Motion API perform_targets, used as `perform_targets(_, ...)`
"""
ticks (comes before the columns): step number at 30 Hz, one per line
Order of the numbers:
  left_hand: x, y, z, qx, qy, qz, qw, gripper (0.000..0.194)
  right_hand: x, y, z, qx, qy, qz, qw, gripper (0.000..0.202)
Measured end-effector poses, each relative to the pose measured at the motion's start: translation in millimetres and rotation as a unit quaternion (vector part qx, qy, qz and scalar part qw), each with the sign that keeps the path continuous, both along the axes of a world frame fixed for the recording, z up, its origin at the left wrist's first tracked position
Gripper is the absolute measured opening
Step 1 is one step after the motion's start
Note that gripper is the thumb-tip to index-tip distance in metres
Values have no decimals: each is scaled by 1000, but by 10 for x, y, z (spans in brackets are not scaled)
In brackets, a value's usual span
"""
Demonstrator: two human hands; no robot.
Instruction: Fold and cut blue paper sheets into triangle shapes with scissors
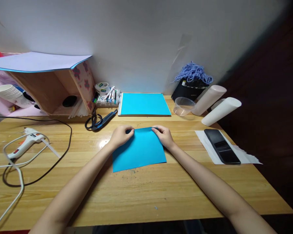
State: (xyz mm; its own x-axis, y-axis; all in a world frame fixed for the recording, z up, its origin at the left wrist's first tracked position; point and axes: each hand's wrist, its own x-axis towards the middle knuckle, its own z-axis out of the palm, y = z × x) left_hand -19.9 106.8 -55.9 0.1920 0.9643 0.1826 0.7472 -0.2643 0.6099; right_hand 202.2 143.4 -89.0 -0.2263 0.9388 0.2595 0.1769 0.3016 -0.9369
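A sheet of blue paper (140, 151) lies at the middle of the wooden table, its far edge slightly raised between my two hands. My left hand (122, 135) pinches the far left corner between thumb and fingers. At the far right corner, my right hand (163, 135) grips the same sheet in a pinch. The near edge of the paper rests toward me. Beyond it lies a stack of coloured paper (144, 104) with a blue sheet on top. Scissors (94, 121) and a utility knife (106, 119) lie to the left of that stack.
On the left, a hot glue gun (26, 143) lies among looped cables below an open box (48, 87). Markers (108, 98) stand at the back. To the right are a clear plastic cup (184, 106), white rolls (221, 111), blue yarn (194, 74) and a phone (221, 146) on white paper.
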Motion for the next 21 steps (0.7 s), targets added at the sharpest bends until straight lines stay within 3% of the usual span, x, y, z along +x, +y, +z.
perform_targets(7, -373, 115, 85, -16, 76, 34, 996, 23, 71, 164, -85, -86, 80, -47, 992, 32)
perform_targets(13, -694, 179, 147, -7, 71, -6, 997, 25, 71, 156, -70, -111, 108, -48, 987, 34)
perform_targets(16, -831, 197, 160, -5, 73, 30, 997, 24, 77, 155, -49, -136, 140, -74, 978, 37)
perform_targets(19, -819, 196, 260, 1, 44, 74, 996, 25, 81, 158, -38, -149, 157, -88, 972, 41)
perform_targets(21, -682, 137, 414, 35, -2, 103, 994, 27, 78, 155, -34, -148, 159, -88, 972, 42)
